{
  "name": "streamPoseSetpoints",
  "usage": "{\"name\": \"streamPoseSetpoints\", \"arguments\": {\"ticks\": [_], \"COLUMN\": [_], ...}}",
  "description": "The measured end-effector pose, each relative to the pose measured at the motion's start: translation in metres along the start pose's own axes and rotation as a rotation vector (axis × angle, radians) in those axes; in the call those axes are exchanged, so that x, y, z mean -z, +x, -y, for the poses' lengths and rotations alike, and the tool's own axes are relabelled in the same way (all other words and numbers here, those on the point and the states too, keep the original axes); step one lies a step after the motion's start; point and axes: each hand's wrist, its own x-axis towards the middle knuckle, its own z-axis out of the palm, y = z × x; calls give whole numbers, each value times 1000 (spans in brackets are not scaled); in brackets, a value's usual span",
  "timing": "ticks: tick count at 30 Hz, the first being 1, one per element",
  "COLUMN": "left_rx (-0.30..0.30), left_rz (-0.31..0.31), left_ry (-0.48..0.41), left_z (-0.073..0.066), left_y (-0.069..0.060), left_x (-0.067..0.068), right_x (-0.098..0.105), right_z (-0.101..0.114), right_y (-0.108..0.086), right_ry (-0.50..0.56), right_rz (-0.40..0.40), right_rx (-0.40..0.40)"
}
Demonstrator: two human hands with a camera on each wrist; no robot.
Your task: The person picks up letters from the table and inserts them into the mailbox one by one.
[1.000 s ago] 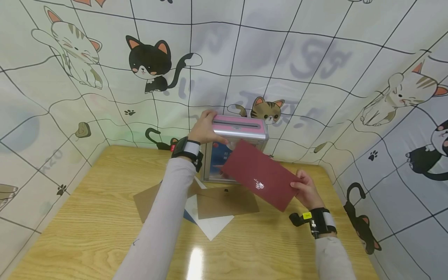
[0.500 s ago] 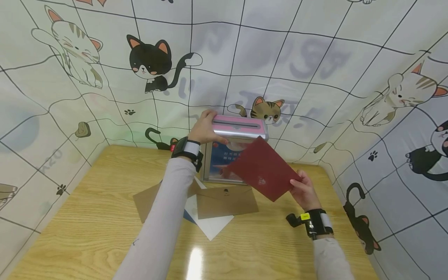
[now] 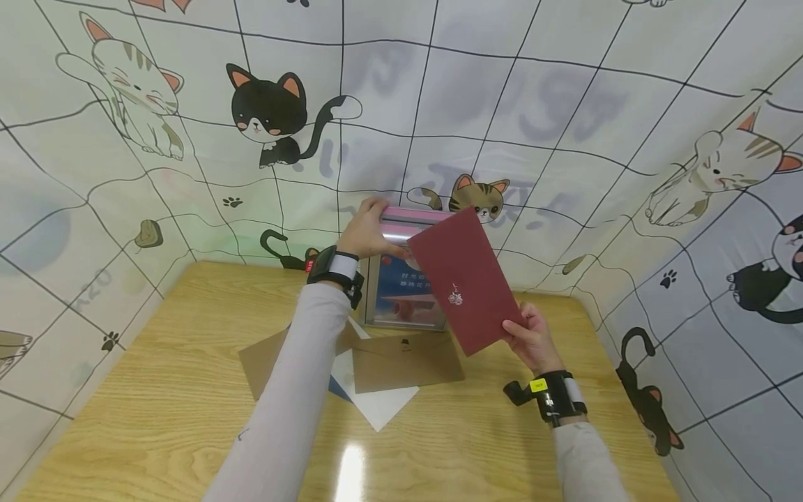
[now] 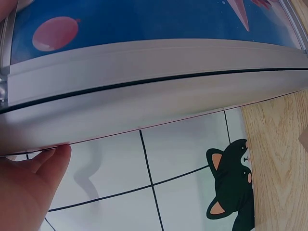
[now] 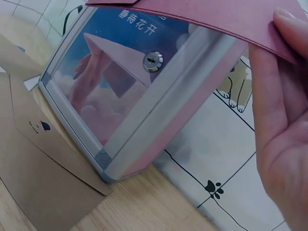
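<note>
A slotted letter box (image 3: 401, 282) with a pink top, silver frame and blue picture front stands upright against the back wall. My left hand (image 3: 369, 230) grips its upper left edge, the thumb in front and the fingers over the top. A dark red envelope (image 3: 470, 286) with a silver emblem is pinched at its lower right edge by my right hand (image 3: 532, 338). It is tilted, its upper end in front of the box's top, hiding the right part of the slot. In the right wrist view, a round keyed lock (image 5: 153, 61) shows on the box front.
A brown envelope (image 3: 408, 362) lies before the box, over a white envelope (image 3: 383, 410). Another brown envelope (image 3: 260, 359) lies to the left, partly behind my left arm, and a blue corner (image 3: 339, 388) peeks out. A cat-print cloth (image 3: 389, 97) hangs behind the wooden table (image 3: 470, 446).
The right hand has moved left and the red envelope has turned steeper, its upper end rising to the box's top. My left hand has kept its place on the box.
</note>
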Motion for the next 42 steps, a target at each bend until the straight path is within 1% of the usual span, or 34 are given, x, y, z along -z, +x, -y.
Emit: {"name": "streamPoseSetpoints", "arguments": {"ticks": [4, 10, 13, 17, 21, 25, 31, 34, 36, 40, 42], "left_rx": [1, 4, 4, -3, -3, 1, 5, 4, 3, 1, 1], "left_rz": [-2, -3, 0, 5, 7, 1, 10, 11, 9, 7, 8], "left_ry": [-3, -12, -10, -18, -26, -17, -2, 1, 1, -1, -1], "left_z": [0, -1, -1, -1, -2, -3, -2, -2, -1, -1, 0], "left_y": [0, 0, -1, -1, -2, -2, -1, -1, -1, 0, 0], "left_x": [-1, -1, 0, 1, 3, 2, 1, 1, 1, 1, 1], "right_x": [-3, -9, -12, -15, -16, -18, -22, -23, -23, -25, -27], "right_z": [-1, -1, 0, 0, -1, 0, -1, 0, 0, 6, 11], "right_y": [2, 7, 9, 11, 12, 14, 17, 20, 23, 31, 35], "right_ry": [-32, -103, -101, -61, -54, -80, -167, -208, -214, -225, -254], "right_rz": [6, 39, 35, 4, -26, -54, -136, -155, -141, -93, -85], "right_rx": [-5, -4, -16, -14, 20, 44, 85, 100, 110, 104, 101]}}
